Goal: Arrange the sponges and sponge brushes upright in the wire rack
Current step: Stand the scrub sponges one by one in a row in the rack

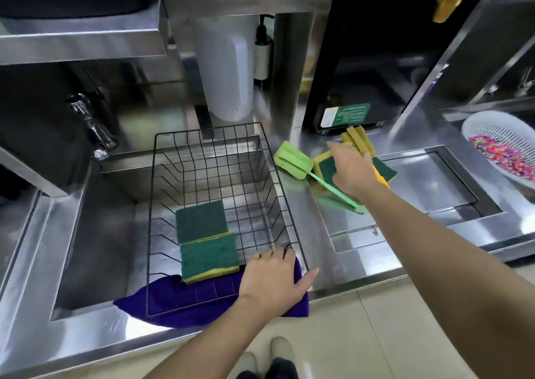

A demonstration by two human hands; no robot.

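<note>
A black wire rack (269, 158) sits over the sink. Two green-and-yellow sponges stand in it, one (201, 219) behind the other (210, 257). My left hand (272, 280) rests on the rack's near right corner, fingers curled over the wire. On the counter to the right lie a green sponge brush (292, 161), a yellow sponge brush (357, 138) and flat green-and-yellow sponges (324, 161). My right hand (351, 167) reaches down onto this pile, fingers on a sponge; its grip is hidden beneath the hand.
A purple cloth (173, 300) lies under the rack's near edge. A faucet (92, 127) stands at the left. A white colander (498, 147) with coloured beads sits at far right. A white jug (228, 69) and a pump bottle (263, 57) stand behind the rack.
</note>
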